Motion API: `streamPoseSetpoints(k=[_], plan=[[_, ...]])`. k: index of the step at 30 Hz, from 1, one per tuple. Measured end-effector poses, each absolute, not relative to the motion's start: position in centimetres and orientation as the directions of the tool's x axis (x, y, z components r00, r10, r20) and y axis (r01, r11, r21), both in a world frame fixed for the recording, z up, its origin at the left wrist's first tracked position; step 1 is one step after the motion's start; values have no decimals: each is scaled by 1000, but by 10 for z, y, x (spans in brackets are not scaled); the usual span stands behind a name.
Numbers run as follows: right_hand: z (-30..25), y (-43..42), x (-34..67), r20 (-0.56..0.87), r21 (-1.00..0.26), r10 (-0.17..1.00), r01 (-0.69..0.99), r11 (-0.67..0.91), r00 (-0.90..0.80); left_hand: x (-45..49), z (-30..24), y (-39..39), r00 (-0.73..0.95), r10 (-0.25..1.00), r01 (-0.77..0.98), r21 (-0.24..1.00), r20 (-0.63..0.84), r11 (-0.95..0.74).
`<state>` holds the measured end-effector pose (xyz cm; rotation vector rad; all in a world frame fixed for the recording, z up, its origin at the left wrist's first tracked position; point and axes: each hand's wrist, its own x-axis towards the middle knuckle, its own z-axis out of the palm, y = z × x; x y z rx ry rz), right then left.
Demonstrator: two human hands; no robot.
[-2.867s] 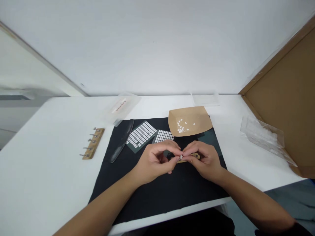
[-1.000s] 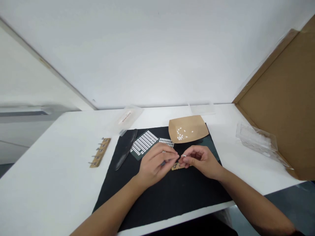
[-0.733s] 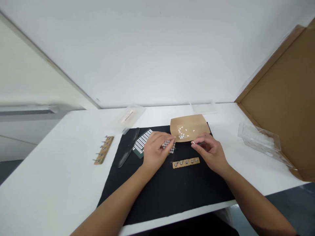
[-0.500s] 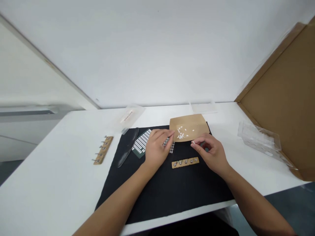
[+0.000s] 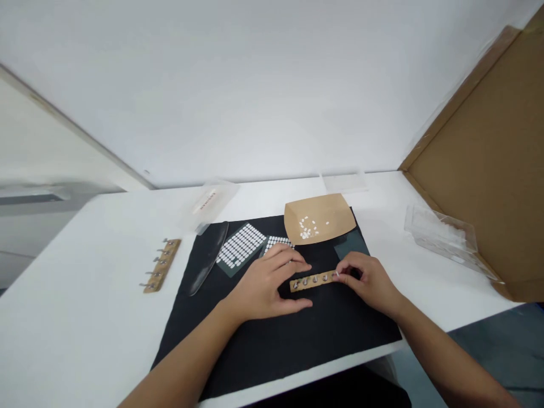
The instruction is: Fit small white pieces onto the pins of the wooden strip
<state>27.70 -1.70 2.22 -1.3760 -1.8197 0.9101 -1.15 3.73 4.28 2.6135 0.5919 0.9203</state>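
Note:
A narrow wooden strip (image 5: 310, 281) with several metal pegs along its top lies on the black mat (image 5: 272, 345). My left hand (image 5: 272, 280) is open beside the strip's left end, thumb and fingers apart, not visibly touching it. At the right end, my right hand (image 5: 368, 280) pinches a small white piece (image 5: 337, 273) between thumb and fingertips, against or just above the last peg. The piece is too small to tell its exact kind. Behind the left hand, dark sheets carry rows of white oval stickers (image 5: 242, 247); the hand partly covers one sheet.
A brown paper tray (image 5: 335, 212) holding small white ovals sits at the mat's back edge. A second pegged wooden strip (image 5: 162, 265) stands left, beyond a dark curved object (image 5: 209, 258). At right are a clear plastic box (image 5: 442, 229) and a cardboard wall (image 5: 480, 158).
My left hand has come down from the sticker sheets and opened beside the strip. My right hand has moved down from near the tray to the strip's right end, still pinching the white piece.

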Motion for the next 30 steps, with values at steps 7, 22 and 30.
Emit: streamPoseSetpoints(k=[7,22,30], plan=[[17,-8,282,85,-787,964,577,221,-253,-11,28,37,762,469,335,349,445,-875],[15,-8,281,132,-763,942,575,295,-308,-10,17,35,721,555,363,457,414,-812],[21,-8,285,81,-783,923,549,292,-376,-10,18,33,713,580,380,478,394,-792]])
